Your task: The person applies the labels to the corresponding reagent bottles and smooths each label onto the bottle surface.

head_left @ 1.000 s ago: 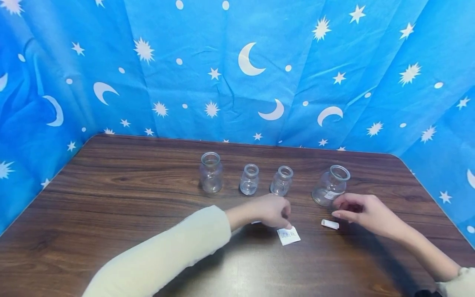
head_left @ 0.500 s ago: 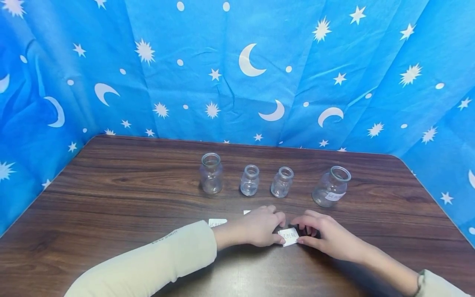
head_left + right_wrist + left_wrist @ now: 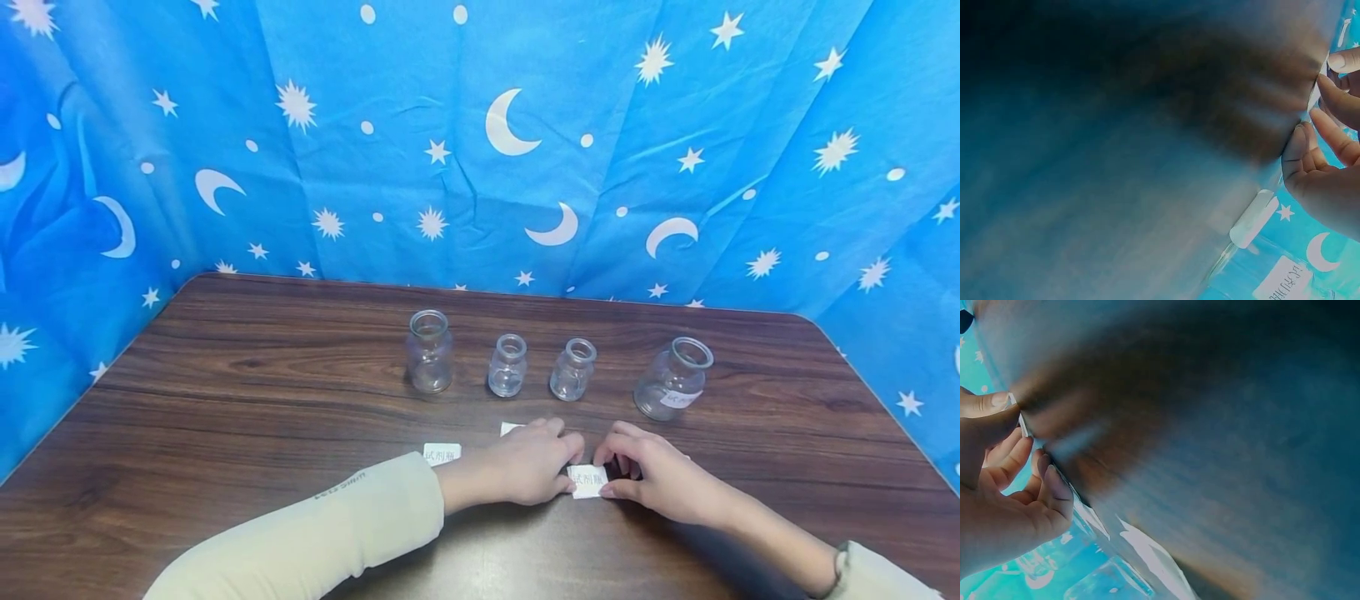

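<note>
A small white paper label (image 3: 588,481) with printed characters sits between my two hands, low over the front middle of the table. My left hand (image 3: 534,462) pinches its left edge, with thumb and curled fingers close to it. At the right edge, the thumb and fingertips of my right hand (image 3: 652,471) pinch the same label. Both wrist views show the fingertips meeting around its thin edge. Another printed label (image 3: 441,452) lies beside the left wrist, and a third white label (image 3: 512,428) is partly hidden behind the left hand.
Behind the hands stand a tall glass jar (image 3: 430,358), two small glass bottles (image 3: 507,371) and a wide glass jar (image 3: 660,387) bearing a label (image 3: 681,399). A curled white piece (image 3: 1254,219) lies near the wide jar. A blue patterned curtain (image 3: 420,150) hangs behind the table.
My right hand has come left from beside the wide jar to the label. The left hand has drawn nearer and now grips the label's left side. The label has turned slightly.
</note>
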`<action>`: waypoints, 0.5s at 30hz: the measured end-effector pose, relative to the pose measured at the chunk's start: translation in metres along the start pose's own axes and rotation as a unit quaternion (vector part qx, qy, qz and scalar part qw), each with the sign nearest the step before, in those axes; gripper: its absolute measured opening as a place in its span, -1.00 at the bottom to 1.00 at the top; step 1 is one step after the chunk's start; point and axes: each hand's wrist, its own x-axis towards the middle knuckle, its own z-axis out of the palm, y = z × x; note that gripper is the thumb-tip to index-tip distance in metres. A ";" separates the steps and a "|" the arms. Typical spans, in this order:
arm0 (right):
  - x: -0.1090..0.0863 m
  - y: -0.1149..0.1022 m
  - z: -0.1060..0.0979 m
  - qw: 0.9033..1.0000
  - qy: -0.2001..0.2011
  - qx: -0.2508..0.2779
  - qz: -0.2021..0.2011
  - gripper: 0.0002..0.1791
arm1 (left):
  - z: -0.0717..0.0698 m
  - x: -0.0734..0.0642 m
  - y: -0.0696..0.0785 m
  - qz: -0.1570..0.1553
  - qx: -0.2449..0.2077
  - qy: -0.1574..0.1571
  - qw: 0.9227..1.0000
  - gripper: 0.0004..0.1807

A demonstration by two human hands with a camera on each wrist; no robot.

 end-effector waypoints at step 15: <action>0.000 -0.003 0.002 0.999 -0.008 0.053 0.002 -0.72 | 0.000 -0.002 0.000 0.039 0.017 0.003 0.999 -0.86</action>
